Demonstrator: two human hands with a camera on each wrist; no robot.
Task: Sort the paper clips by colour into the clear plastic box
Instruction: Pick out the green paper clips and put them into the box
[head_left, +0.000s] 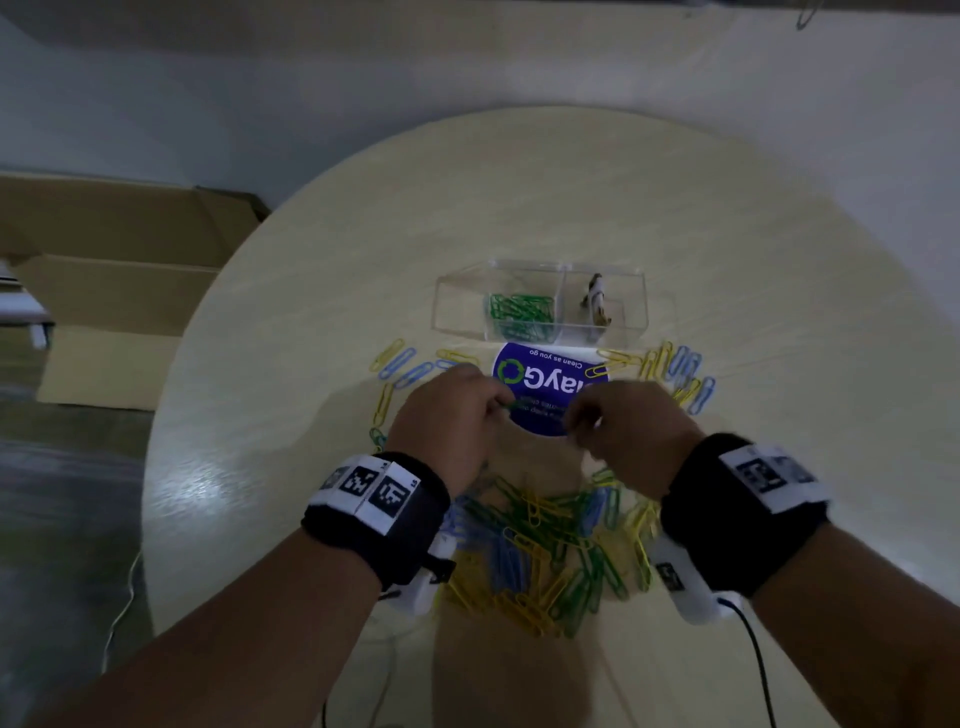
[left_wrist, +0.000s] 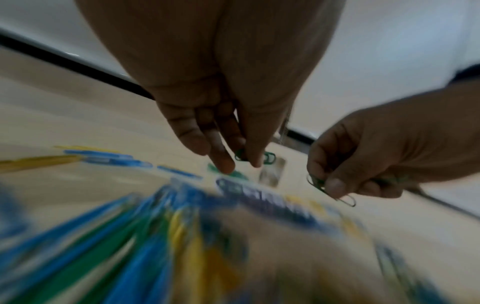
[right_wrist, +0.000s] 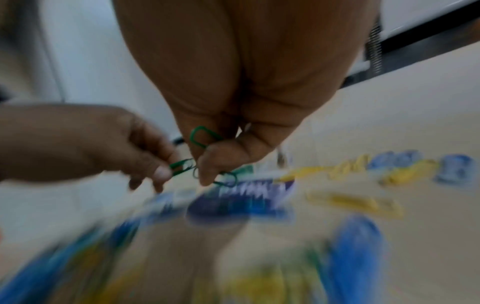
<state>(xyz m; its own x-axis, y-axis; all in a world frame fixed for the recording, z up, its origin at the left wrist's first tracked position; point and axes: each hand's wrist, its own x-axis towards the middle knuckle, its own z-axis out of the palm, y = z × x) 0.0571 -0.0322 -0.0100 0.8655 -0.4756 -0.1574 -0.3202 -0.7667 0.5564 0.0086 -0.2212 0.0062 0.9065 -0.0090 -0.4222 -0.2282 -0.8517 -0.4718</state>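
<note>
Green paper clips are in both hands. The left hand (head_left: 447, 415) pinches a green clip (left_wrist: 241, 155) between thumb and fingertips, and the right hand (head_left: 628, 426) has its fingers curled round several green clips (right_wrist: 200, 136), one sticking out below the thumb in the left wrist view. The two hands sit close together at the centre of the head view, over a blue round sticker (head_left: 540, 384) on the table (head_left: 779, 260).

The clear plastic box (head_left: 540, 304) lies straight above the hands in the frame, just beyond the sticker, its long side running left to right. Its left compartment already has a heap of green clips (head_left: 522, 312); the right one holds a small brownish object too unclear to name. That green compartment lies up and slightly right of the left hand, which looks the nearer of the two.

The unsorted pile of clips (head_left: 550, 545), blue, yellow and green, lies below the hands between the wrists, with loose blue and yellow ones scattered to the left and right of the sticker.
</note>
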